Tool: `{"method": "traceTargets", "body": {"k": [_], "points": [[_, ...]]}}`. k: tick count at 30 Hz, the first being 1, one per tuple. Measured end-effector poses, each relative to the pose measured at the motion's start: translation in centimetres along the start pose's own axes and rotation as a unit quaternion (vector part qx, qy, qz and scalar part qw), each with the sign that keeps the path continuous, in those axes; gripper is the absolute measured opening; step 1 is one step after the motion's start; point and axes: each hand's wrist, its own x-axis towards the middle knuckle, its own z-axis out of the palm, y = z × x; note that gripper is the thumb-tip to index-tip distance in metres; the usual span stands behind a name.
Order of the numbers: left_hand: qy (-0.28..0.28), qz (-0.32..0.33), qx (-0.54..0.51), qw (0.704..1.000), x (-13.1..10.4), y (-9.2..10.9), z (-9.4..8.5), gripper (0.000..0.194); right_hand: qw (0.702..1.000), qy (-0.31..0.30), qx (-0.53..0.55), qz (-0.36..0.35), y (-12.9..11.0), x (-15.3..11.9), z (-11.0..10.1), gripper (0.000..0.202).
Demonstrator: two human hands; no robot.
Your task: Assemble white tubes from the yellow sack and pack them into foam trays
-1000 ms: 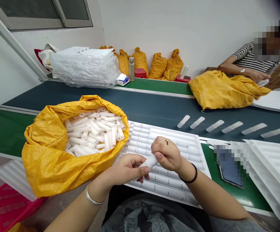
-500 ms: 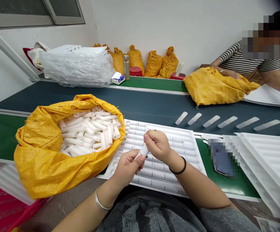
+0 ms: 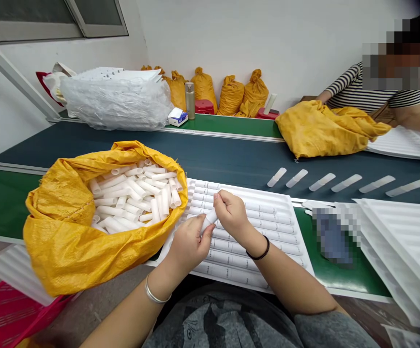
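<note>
A short white plastic tube (image 3: 209,220) is held between my two hands above a white ribbed tray (image 3: 284,203). My left hand (image 3: 190,241) is closed round its lower end, thumb along the side. At the upper end, my right hand (image 3: 233,215) grips it with bent fingers, which hide that end. Rows of white tubes with small dark print (image 3: 232,258) lie in the tray's grooves beneath. To the left, an open yellow woven sack (image 3: 68,246) holds many loose white tubes (image 3: 133,193).
White tubes (image 3: 322,181) lie spaced along the dark conveyor belt (image 3: 210,150). Stacked white trays (image 3: 402,237) and a blurred phone (image 3: 331,237) are at right. Across the belt, a person in a striped top (image 3: 351,87) sits by a yellow sack (image 3: 329,128). A pink basket (image 3: 7,309) stands low left.
Both hands have shifted slightly left with the tube, the right one also up along it. Tubes on the belt have moved right. The co-worker's arm has drawn away from the yellow sack.
</note>
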Motion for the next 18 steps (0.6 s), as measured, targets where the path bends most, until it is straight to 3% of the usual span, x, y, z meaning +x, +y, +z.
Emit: {"method": "traceTargets", "body": {"k": [3, 8, 13, 18], "points": [[0.001, 0.024, 0.093, 0.995, 0.2, -0.6, 0.4, 0.023, 0.999, 0.012, -0.025, 0.047, 0.0, 0.3, 0.4, 0.034], [-0.079, 0.007, 0.180, 0.981, 1.0, -1.7, 0.7, 0.027, 0.990, 0.007, -0.053, 0.130, 0.6, 1.3, 1.5, 0.033], [-0.115, 0.002, 0.173, 0.978, 2.2, -2.6, 0.6, 0.027, 0.987, -0.011, -0.042, 0.155, 2.0, 2.1, 2.6, 0.036], [-0.131, -0.007, 0.135, 0.982, 2.5, -3.2, -0.3, 0.027, 0.989, -0.086, 0.033, 0.117, 2.9, 1.8, 1.8, 0.043]]}}
